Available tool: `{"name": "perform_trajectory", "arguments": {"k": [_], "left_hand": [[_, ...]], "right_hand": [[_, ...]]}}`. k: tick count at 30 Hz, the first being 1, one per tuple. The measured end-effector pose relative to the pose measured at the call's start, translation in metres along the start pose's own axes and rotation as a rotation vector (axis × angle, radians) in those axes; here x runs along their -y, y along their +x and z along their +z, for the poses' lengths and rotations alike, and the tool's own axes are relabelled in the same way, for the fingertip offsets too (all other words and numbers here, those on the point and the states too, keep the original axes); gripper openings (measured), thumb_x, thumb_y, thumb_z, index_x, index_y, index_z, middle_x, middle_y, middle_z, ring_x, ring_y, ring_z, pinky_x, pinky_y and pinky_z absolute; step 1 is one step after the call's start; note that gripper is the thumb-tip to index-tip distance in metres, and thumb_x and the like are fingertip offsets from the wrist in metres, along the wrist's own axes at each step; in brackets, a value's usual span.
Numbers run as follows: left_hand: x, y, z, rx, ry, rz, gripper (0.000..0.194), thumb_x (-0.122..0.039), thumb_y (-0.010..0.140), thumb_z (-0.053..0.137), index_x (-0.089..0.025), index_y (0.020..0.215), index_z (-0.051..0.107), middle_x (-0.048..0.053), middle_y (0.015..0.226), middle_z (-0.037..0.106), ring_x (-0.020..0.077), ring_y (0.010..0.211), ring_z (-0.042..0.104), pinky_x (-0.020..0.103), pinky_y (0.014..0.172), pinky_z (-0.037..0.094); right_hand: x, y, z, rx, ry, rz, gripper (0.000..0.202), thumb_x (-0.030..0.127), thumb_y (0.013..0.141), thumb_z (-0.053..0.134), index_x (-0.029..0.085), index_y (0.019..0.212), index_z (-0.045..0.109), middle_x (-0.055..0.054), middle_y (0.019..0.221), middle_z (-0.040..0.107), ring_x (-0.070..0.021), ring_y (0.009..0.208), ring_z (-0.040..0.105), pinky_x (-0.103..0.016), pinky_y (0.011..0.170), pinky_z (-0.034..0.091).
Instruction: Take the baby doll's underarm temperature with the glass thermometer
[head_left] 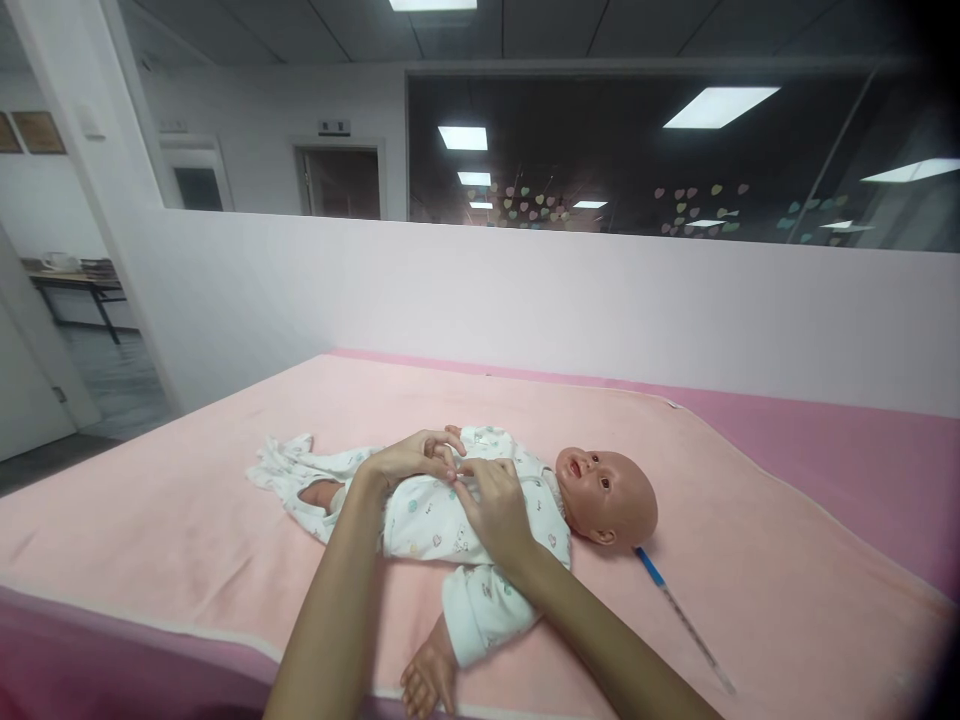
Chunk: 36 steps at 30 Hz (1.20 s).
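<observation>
A baby doll (607, 495) lies on its back with its head to the right. It wears a white patterned baby shirt (427, 520), and white patterned pants (292, 495) cover its legs. Over the doll's belly, my left hand (420, 458) and my right hand (495, 505) meet at the fingertips. Both are closed in a pinch at the shirt's front; the exact bit of cloth or tie between the fingers is hidden. My right forearm crosses above the doll's near sleeve (487, 610), and the doll's hand (433, 672) sticks out toward me.
A thin stick with a blue end (686, 620), like a thermometer, lies near the doll's head. A peach sheet (187, 530) covers the surface over a pink layer (840, 450). A white low wall (570, 310) stands behind. At far left, a table (75, 280) shows through a doorway.
</observation>
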<state>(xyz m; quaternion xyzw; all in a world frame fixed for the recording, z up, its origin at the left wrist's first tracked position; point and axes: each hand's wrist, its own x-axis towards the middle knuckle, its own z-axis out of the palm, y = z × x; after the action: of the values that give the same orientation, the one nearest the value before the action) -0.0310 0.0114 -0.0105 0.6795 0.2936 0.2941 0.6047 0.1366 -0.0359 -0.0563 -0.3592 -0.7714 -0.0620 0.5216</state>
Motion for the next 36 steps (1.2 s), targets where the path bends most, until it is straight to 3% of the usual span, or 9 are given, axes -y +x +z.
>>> {"name": "perform_trajectory", "arguments": {"k": [7, 10, 14, 17, 19, 23, 28, 33, 36], "left_hand": [[-0.007, -0.001, 0.005, -0.053, 0.075, -0.055, 0.033, -0.027, 0.064, 0.070, -0.015, 0.092, 0.058, -0.004, 0.059, 0.054, 0.0081, 0.056, 0.049, 0.019, 0.058, 0.039], [-0.013, -0.004, 0.007, -0.136, 0.168, -0.119, 0.031, -0.036, 0.068, 0.064, -0.015, 0.089, 0.060, -0.007, 0.051, 0.041, 0.0053, 0.045, 0.035, 0.017, 0.045, 0.028], [-0.023, -0.005, 0.011, -0.283, 0.319, -0.135, 0.037, -0.046, 0.069, 0.058, -0.013, 0.086, 0.060, -0.007, 0.048, 0.034, 0.0064, 0.042, 0.027, 0.020, 0.041, 0.020], [-0.034, 0.007, 0.017, -0.466, 0.486, -0.012, 0.035, -0.046, 0.073, 0.050, -0.014, 0.083, 0.059, -0.005, 0.050, 0.038, 0.0080, 0.044, 0.033, 0.020, 0.044, 0.024], [-0.041, 0.025, 0.026, -0.527, 0.610, 0.068, 0.033, -0.045, 0.075, 0.047, -0.015, 0.081, 0.059, -0.003, 0.053, 0.044, 0.0099, 0.048, 0.040, 0.020, 0.046, 0.028], [-0.044, 0.067, 0.056, -0.350, 0.830, 0.135, 0.025, -0.038, 0.071, 0.053, -0.017, 0.079, 0.063, 0.000, 0.061, 0.056, 0.0133, 0.057, 0.051, 0.021, 0.051, 0.034], [-0.023, 0.087, 0.083, -0.129, 0.928, 0.005, 0.024, -0.038, 0.068, 0.056, -0.018, 0.075, 0.067, 0.001, 0.063, 0.062, 0.0150, 0.058, 0.054, 0.022, 0.050, 0.034], [-0.007, 0.075, 0.076, -0.113, 0.785, 0.063, 0.029, -0.041, 0.072, 0.053, -0.019, 0.086, 0.067, 0.001, 0.070, 0.060, 0.0143, 0.064, 0.053, 0.022, 0.055, 0.037], [-0.004, 0.071, 0.071, -0.088, 0.735, 0.048, 0.035, -0.043, 0.066, 0.060, -0.018, 0.090, 0.066, 0.001, 0.071, 0.058, 0.0134, 0.063, 0.050, 0.022, 0.054, 0.037]], "right_hand": [[0.007, 0.008, -0.022, 0.049, -0.059, 0.015, 0.007, 0.022, 0.080, 0.053, 0.018, 0.086, 0.056, -0.002, 0.077, 0.062, -0.0167, 0.076, 0.053, -0.033, 0.079, 0.034], [0.008, 0.000, -0.065, -0.033, -0.058, 0.125, 0.009, 0.025, 0.079, 0.052, 0.020, 0.085, 0.057, -0.003, 0.083, 0.062, -0.0179, 0.082, 0.054, -0.034, 0.083, 0.034], [-0.010, -0.045, -0.138, -0.241, -0.117, 0.533, 0.017, 0.037, 0.078, 0.051, 0.021, 0.078, 0.058, -0.004, 0.082, 0.063, -0.0194, 0.080, 0.056, -0.029, 0.072, 0.041], [-0.039, -0.092, -0.176, -0.100, -0.251, 0.896, 0.023, 0.045, 0.073, 0.053, 0.023, 0.078, 0.059, -0.002, 0.075, 0.063, -0.0207, 0.072, 0.058, -0.030, 0.064, 0.042], [-0.058, -0.118, -0.186, 0.064, -0.301, 0.990, 0.027, 0.048, 0.073, 0.050, 0.022, 0.078, 0.060, -0.003, 0.071, 0.063, -0.0210, 0.067, 0.058, -0.030, 0.061, 0.042], [-0.075, -0.141, -0.183, 0.233, -0.449, 0.918, 0.032, 0.046, 0.076, 0.047, 0.019, 0.083, 0.063, -0.006, 0.078, 0.063, -0.0225, 0.077, 0.058, -0.032, 0.070, 0.042], [-0.068, -0.129, -0.179, 0.408, -0.614, 0.872, 0.029, 0.031, 0.081, 0.038, 0.020, 0.071, 0.063, -0.007, 0.078, 0.062, -0.0212, 0.078, 0.059, -0.030, 0.066, 0.041], [-0.075, -0.087, -0.206, 0.563, -0.762, 0.964, 0.022, 0.020, 0.074, 0.040, 0.020, 0.063, 0.059, -0.008, 0.068, 0.063, -0.0206, 0.062, 0.059, -0.027, 0.051, 0.035], [-0.082, -0.040, -0.230, 0.510, -0.849, 0.957, 0.019, 0.024, 0.074, 0.043, 0.018, 0.066, 0.059, -0.009, 0.071, 0.062, -0.0209, 0.062, 0.058, -0.026, 0.048, 0.032]]}}
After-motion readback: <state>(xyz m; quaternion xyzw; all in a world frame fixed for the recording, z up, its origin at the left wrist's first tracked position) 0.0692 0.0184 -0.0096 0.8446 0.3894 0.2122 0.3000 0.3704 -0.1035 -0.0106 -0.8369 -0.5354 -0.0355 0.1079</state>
